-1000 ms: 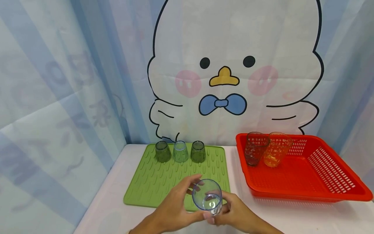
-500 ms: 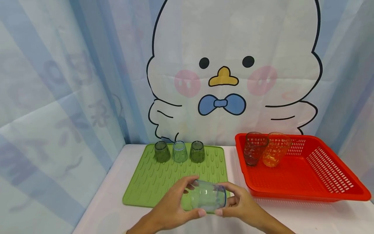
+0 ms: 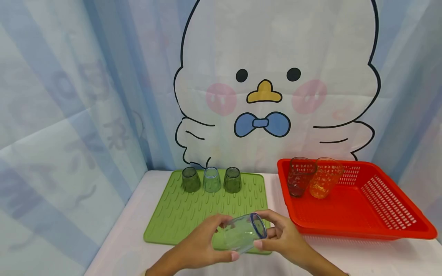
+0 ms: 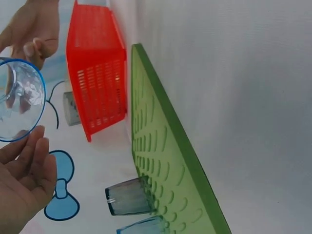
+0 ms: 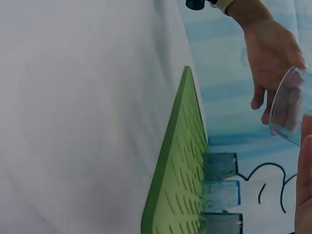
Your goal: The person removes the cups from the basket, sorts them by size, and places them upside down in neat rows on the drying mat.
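A clear drinking glass point(image 3: 239, 233) with a blue rim is held on a slant above the front edge of a green ribbed mat point(image 3: 183, 218), its mouth to the right. My left hand point(image 3: 197, 245) holds the base end, thumb below and fingers over the far side. At the rim end, my right hand point(image 3: 288, 237) grips with thumb in front and fingers curled behind. The left wrist view shows the glass's round blue edge point(image 4: 44, 97) near the left fingers point(image 4: 31, 156). Part of the glass lies outside the right wrist view.
Three small tumblers, one dark point(image 3: 191, 180), one light blue point(image 3: 212, 180) and another dark point(image 3: 233, 180), stand along the mat's back. To the right, a red basket point(image 3: 362, 232) holds a greyish glass point(image 3: 300, 178) and an orange-looking glass point(image 3: 324, 180). A patterned curtain point(image 3: 165, 96) hangs behind.
The glass has turned from mouth toward the head camera to lying sideways, mouth right, and its rim end is now raised. The right hand has shifted right and up to the rim end.
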A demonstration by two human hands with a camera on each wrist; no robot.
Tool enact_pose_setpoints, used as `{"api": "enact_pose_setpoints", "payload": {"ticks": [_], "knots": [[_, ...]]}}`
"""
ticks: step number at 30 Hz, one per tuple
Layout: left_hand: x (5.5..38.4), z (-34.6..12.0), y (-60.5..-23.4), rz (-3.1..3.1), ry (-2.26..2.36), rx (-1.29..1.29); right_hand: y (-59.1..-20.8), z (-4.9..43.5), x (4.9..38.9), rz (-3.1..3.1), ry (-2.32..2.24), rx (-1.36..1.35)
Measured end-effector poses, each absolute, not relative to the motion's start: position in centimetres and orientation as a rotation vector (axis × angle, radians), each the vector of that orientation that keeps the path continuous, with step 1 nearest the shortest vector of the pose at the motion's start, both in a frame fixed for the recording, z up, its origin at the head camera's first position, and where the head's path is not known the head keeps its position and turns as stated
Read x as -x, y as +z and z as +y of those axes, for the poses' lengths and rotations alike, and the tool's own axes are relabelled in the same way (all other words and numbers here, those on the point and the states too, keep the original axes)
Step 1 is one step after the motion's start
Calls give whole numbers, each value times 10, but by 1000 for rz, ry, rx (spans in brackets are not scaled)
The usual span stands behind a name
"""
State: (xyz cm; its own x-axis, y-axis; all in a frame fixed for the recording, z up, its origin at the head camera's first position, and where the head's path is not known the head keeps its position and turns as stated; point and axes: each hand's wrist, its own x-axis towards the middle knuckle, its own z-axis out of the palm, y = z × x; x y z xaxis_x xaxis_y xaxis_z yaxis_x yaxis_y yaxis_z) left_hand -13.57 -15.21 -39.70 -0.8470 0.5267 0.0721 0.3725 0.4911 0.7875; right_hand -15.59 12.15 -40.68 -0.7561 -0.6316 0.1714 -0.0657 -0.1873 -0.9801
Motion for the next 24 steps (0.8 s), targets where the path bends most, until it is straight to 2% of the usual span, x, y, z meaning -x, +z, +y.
{"api": "enact_pose_setpoints", "payload": {"ticks": [10, 18, 24], "knots": [[138, -163, -407, 2577, 1243, -751, -408, 110, 160, 1864, -2001, 741], [149, -199, -425, 2647, 1217, -597, -410, 102, 174, 2129, -1956, 403], [160, -235, -447, 2702, 1185, -473, -416, 97, 188, 2212, -1974, 266]]}}
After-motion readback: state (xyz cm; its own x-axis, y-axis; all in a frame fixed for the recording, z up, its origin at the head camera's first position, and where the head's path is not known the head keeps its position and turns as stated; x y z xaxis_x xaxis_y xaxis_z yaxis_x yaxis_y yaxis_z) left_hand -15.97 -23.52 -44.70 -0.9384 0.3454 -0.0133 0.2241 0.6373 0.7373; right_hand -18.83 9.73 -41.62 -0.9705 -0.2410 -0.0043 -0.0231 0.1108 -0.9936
